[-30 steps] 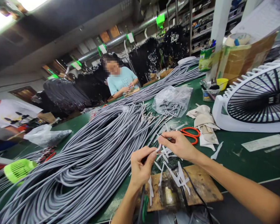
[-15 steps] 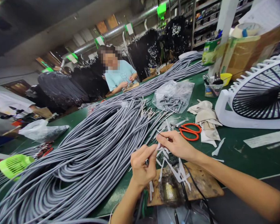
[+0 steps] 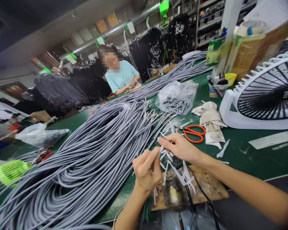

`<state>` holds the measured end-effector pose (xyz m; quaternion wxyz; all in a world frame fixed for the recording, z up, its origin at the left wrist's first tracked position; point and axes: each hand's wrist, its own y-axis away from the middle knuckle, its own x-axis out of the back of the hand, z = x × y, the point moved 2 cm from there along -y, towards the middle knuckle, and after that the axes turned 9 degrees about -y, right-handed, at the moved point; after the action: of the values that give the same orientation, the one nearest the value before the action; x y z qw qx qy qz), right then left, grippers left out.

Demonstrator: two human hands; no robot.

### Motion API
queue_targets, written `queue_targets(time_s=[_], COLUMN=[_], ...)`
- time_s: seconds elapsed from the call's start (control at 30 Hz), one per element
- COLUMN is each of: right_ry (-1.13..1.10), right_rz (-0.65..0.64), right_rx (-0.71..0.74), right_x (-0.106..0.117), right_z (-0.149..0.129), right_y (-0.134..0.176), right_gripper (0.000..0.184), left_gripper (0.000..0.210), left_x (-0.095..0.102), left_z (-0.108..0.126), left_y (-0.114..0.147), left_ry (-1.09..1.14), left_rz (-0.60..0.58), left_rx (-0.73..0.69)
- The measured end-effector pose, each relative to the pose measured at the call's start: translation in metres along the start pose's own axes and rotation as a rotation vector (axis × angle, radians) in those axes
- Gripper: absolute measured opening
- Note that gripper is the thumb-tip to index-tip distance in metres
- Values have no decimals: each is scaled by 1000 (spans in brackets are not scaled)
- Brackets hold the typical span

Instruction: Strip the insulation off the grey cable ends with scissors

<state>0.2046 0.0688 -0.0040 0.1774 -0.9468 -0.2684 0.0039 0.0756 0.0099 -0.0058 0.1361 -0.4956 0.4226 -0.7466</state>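
My left hand [image 3: 147,171] is closed in a pinch, with a small white piece [image 3: 161,149] at its fingertips. Just to the right, my right hand [image 3: 182,148] pinches a thin dark piece with a pale tip; its kind is too small to tell. The fingertips of both hands almost meet. Beneath them lie white strips [image 3: 181,175], some over a dark-crusted metal block [image 3: 174,195] on a stained wooden board [image 3: 206,183]. A big bundle of grey cables [image 3: 93,150] spreads to the left, its stripped ends near my hands.
Orange-handled scissors [image 3: 194,133] lie beyond my right hand, beside a crumpled cloth [image 3: 211,116]. A plastic bag of short grey tubes [image 3: 177,99] sits farther back. A white fan [image 3: 261,95] stands at right. Across the green table [image 3: 240,159], a person [image 3: 122,76] handles small parts.
The whole view has shifted slightly. Both hands keep their pinch close together, with only a tiny change in finger position.
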Motion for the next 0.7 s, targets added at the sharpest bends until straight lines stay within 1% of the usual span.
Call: queue_targets(time_s=[0.07, 0.1, 0.17, 0.27, 0.33, 0.4, 0.47, 0.6, 0.7], right_ry=[-44, -27, 92, 364, 532, 652, 719, 782, 809], right_rz=[-35, -35, 13, 193, 294, 321, 326, 355, 367], right_rx=[-11, -1, 41, 144, 249, 352, 417, 478, 495], right_x=[-2, -2, 0, 7, 10, 10, 9, 9, 10], right_z=[-1, -2, -6, -11, -15, -17, -19, -20, -21], right_y=[2, 3, 8, 15, 19, 20, 21, 22, 22], right_gripper=[47, 46, 41, 20, 17, 18, 18, 15, 16], left_gripper=[20, 20, 19, 22, 23, 24, 26, 32, 33], left_x=[0, 0, 0, 2, 3, 4, 4, 5, 4], left_z=[-2, -3, -4, -4, -3, -3, -2, -1, -1], left_y=[-1, -2, -3, -3, -3, -3, -3, -3, -3], left_ry=[48, 56, 42, 7, 1, -4, -5, -22, -46], left_rz=[21, 23, 27, 71, 91, 84, 87, 124, 117], left_rx=[112, 160, 208, 189, 175, 171, 147, 74, 63])
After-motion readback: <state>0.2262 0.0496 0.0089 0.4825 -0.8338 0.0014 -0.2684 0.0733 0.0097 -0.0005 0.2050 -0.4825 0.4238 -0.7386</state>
